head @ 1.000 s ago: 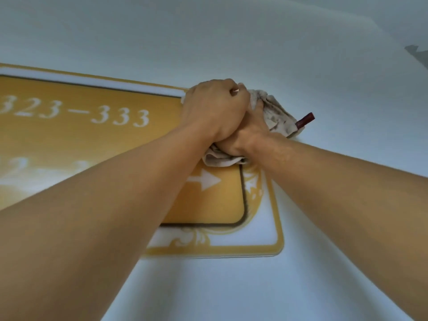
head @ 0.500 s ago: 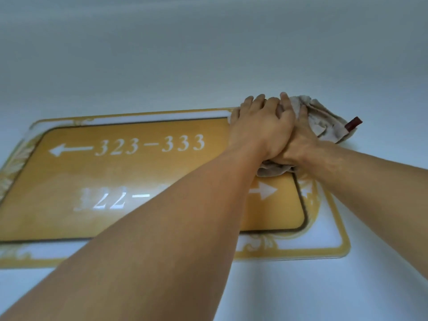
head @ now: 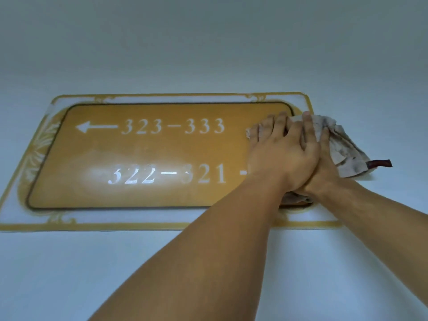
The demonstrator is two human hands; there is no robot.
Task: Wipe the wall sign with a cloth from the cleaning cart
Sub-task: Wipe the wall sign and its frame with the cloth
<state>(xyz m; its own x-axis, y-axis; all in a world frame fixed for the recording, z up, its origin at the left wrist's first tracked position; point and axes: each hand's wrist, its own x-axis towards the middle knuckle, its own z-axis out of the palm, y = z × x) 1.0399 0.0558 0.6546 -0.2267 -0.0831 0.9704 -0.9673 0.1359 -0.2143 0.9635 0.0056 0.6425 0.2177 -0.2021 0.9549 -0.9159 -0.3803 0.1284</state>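
**A:** Gold-and-white, that wall sign (head: 143, 154), and you had the cloth (head: 342, 147) pressed on its right end, at the right of the frame. Did you get much of it wiped?

**B:** You couldn't tell that for certain from one look. Your left hand (head: 281, 154) lay flat with straight fingers on top of your right hand (head: 324, 167), and both pressed the cloth against the sign's right border. Your right hand was mostly hidden under the left, so whether its fingers curled into the cloth or lay flat could not be told.

**A:** So the cloth part was done, at least?

**B:** Yes, I'd judge the fetching was behind you; the cloth was already at work. A pale hazy patch sat over the lower row of numbers, left of centre. It might have been glare or a smear; if a smear, the middle and left of the sign were left to do.

**A:** And the cloth itself?

**B:** It was greyish, crumpled and blotched, with a dark red tab (head: 379, 163) sticking out past the sign's right edge.

**A:** What was around you?

**B:** Only a plain pale wall (head: 208, 42) filled the upper and lower parts of the frame. No cart showed.
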